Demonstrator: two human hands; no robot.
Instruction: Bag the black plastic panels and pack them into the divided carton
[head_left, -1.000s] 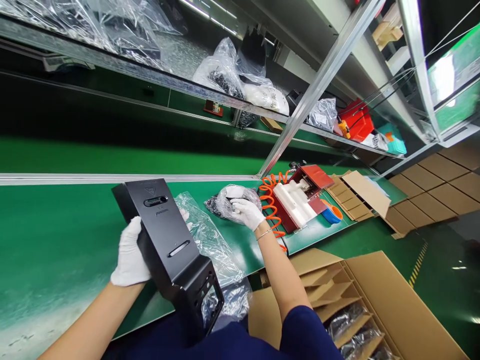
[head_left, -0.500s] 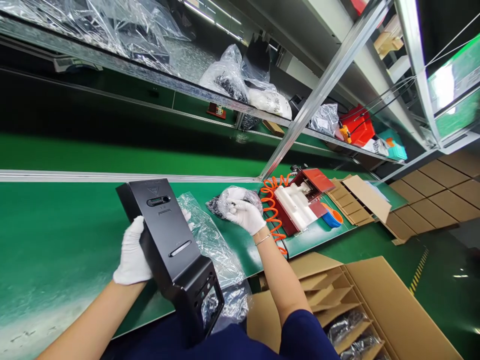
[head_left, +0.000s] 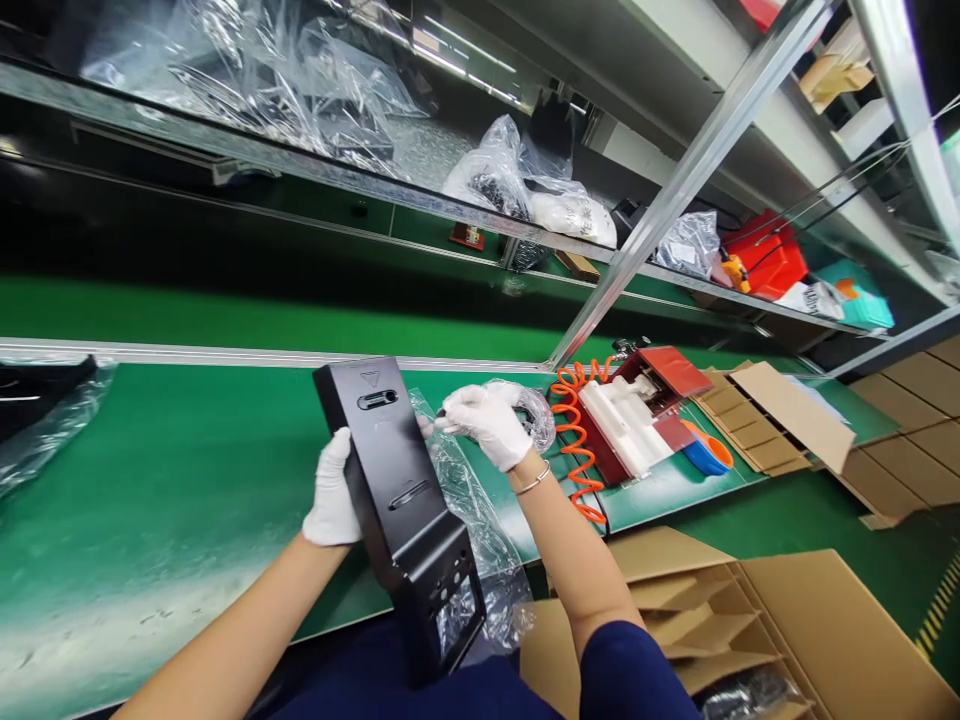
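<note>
My left hand [head_left: 334, 492], in a white glove, grips the side of a long black housing [head_left: 397, 470] that has slots on its face and a square opening at its lower end. My right hand [head_left: 489, 424], also gloved, is pinched just right of the housing's upper part. A small dark piece shows at its fingertips, too small to name. Behind that hand lies a clear plastic bag [head_left: 537, 412] of small parts. A crumpled clear plastic sheet [head_left: 472, 500] lies on the green bench [head_left: 225, 450], partly hidden by the housing.
Right of my hands are an orange coiled hose [head_left: 581, 440], a red and white device [head_left: 630, 415] and a blue-orange roll [head_left: 706, 450]. An open carton [head_left: 832, 620] stands at the lower right. A metal shelf edge [head_left: 300, 165] crosses above. Bagged black parts [head_left: 45, 395] lie at left.
My right hand has come away from the bag of small parts, leftward toward the housing, with a small dark piece at its fingertips. The view has shifted left.
</note>
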